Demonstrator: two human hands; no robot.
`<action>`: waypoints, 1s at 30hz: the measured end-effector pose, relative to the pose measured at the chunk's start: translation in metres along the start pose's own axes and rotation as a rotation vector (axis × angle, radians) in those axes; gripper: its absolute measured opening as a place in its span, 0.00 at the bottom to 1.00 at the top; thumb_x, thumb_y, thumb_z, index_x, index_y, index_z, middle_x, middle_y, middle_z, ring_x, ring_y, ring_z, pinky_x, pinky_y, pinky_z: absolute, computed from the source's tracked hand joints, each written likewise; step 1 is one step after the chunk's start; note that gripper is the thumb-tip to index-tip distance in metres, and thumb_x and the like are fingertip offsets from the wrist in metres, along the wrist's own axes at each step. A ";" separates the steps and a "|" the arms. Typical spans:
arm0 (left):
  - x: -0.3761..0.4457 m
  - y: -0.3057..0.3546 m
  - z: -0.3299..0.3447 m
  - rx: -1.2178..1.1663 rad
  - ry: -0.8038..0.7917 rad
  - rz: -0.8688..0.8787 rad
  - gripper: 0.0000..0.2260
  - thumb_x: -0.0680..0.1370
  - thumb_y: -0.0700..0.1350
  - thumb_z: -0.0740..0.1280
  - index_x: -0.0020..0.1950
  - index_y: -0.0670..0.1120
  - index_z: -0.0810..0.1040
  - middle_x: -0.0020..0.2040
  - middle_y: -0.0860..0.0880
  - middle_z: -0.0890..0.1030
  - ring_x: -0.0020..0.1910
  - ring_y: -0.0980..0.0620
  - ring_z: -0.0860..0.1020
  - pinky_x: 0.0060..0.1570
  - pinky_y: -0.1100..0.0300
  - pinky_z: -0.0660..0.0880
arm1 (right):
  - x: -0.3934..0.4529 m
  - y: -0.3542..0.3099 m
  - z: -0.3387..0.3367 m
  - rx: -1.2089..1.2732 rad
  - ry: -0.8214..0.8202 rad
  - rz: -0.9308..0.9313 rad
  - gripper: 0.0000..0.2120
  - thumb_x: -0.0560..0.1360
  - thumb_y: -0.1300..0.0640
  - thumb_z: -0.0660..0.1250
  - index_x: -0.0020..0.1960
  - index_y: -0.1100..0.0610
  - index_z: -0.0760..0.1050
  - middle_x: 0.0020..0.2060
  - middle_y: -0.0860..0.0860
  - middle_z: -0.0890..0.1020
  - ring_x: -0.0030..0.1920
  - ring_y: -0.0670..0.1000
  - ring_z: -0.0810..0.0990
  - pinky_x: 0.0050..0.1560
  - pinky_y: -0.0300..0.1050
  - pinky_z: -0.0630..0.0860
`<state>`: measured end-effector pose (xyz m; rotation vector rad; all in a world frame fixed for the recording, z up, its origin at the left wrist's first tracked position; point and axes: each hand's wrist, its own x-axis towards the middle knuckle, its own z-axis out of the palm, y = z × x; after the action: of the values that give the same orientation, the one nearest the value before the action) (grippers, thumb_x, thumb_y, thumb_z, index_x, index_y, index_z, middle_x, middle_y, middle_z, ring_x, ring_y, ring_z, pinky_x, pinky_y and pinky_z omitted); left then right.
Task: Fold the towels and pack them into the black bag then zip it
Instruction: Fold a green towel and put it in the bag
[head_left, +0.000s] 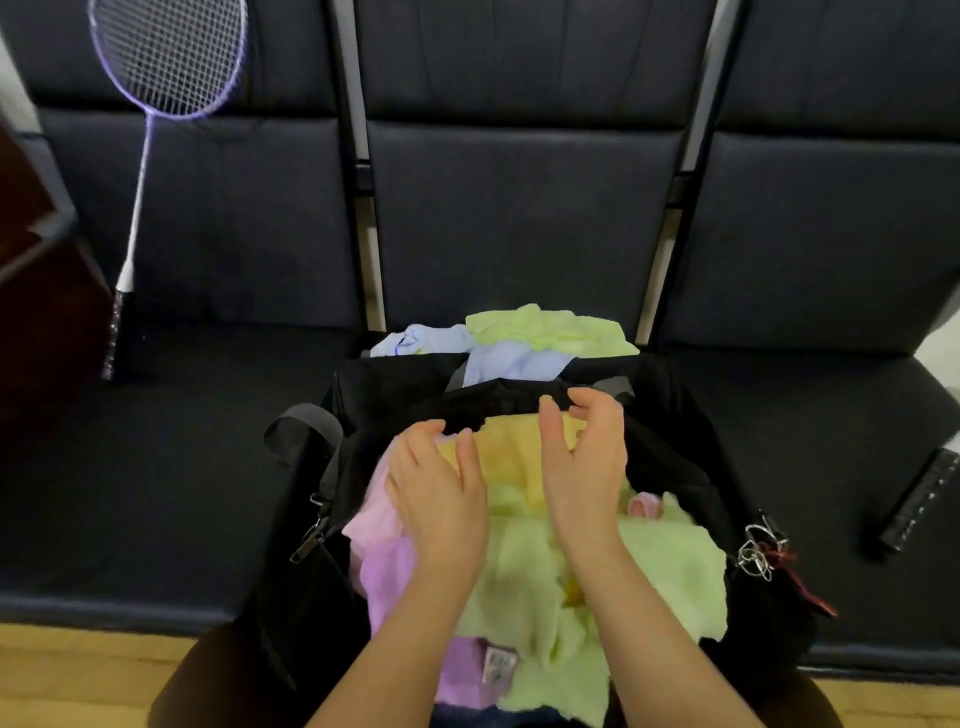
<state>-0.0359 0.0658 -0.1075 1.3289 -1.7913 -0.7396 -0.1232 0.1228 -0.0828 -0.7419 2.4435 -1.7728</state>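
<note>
The black bag (670, 457) sits open on the dark sofa seat, right in front of me. Inside it lie a yellow towel (511, 460), a pink-purple towel (384, 551) and a light green towel (649, 571) that spills over the near edge. My left hand (441, 493) rests on the towels with its fingertips curled at the bag's far flap. My right hand (582, 457) hooks its fingertips over that black flap (498, 402). Behind the bag lie a light blue towel (498, 358) and another green towel (550, 325), unfolded.
A purple badminton racket (156, 130) leans against the sofa back at left. A dark cylinder (919, 501) lies on the seat at right. The bag's zipper pull (311, 535) and strap clip hang at its left end, keyrings (758, 551) at its right end.
</note>
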 end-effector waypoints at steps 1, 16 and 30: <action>0.012 0.008 0.004 -0.013 0.025 0.014 0.23 0.76 0.57 0.54 0.58 0.42 0.75 0.54 0.47 0.75 0.56 0.46 0.71 0.58 0.52 0.65 | 0.015 -0.006 -0.001 0.014 0.002 0.019 0.10 0.78 0.53 0.66 0.57 0.55 0.71 0.54 0.48 0.74 0.54 0.48 0.75 0.53 0.42 0.71; 0.201 0.018 0.179 -0.232 -0.522 -0.302 0.18 0.82 0.54 0.56 0.67 0.47 0.72 0.66 0.44 0.73 0.63 0.46 0.72 0.56 0.61 0.65 | 0.219 0.076 0.118 -0.201 -0.302 0.258 0.20 0.79 0.41 0.59 0.62 0.54 0.74 0.61 0.54 0.76 0.53 0.59 0.80 0.55 0.56 0.77; 0.201 -0.008 0.205 -0.467 -0.583 -0.590 0.36 0.76 0.66 0.60 0.79 0.54 0.51 0.75 0.47 0.64 0.73 0.46 0.64 0.69 0.51 0.64 | 0.218 0.083 0.133 -0.068 -0.444 0.421 0.13 0.79 0.57 0.62 0.47 0.61 0.83 0.51 0.57 0.84 0.55 0.56 0.79 0.60 0.50 0.74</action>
<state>-0.2373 -0.1273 -0.1755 1.3994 -1.4696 -1.8987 -0.3063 -0.0617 -0.1504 -0.5039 2.1629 -1.2271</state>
